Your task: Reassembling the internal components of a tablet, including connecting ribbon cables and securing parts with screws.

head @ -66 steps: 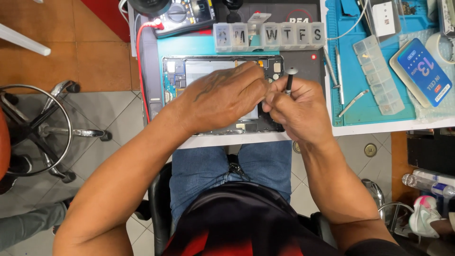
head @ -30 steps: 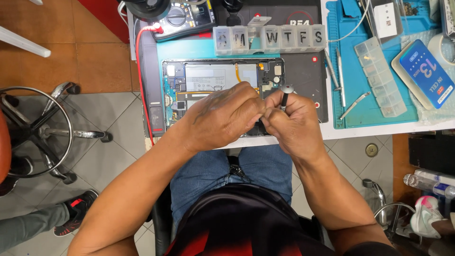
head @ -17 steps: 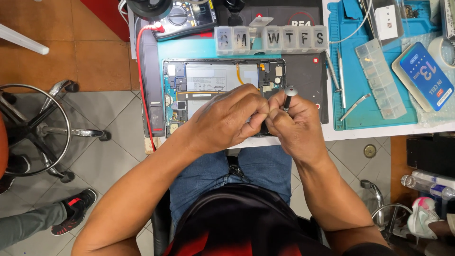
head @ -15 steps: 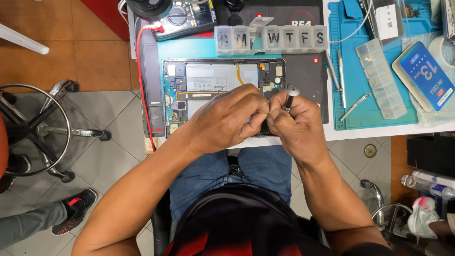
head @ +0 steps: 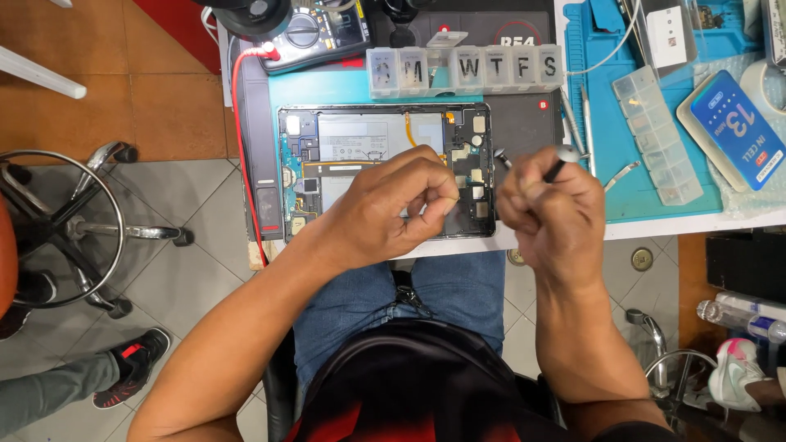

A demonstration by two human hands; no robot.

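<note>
The right hand (head: pixel 547 214) with its screwdriver (head: pixel 559 162) has drawn off the tablet (head: pixel 385 143).

Left hand (head: pixel 393 209) loosely curled, right hand (head: pixel 544 209) fisted, grip closed, forearms converging

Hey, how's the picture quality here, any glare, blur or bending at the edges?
In the head view the light is even and bright, with only soft shadows under the left hand and right hand; the opened tablet is sharp with faint sheen on its battery; the slim tool looks crisp; the table edge tilts slightly, hinting at mild wide-angle distortion.
</note>
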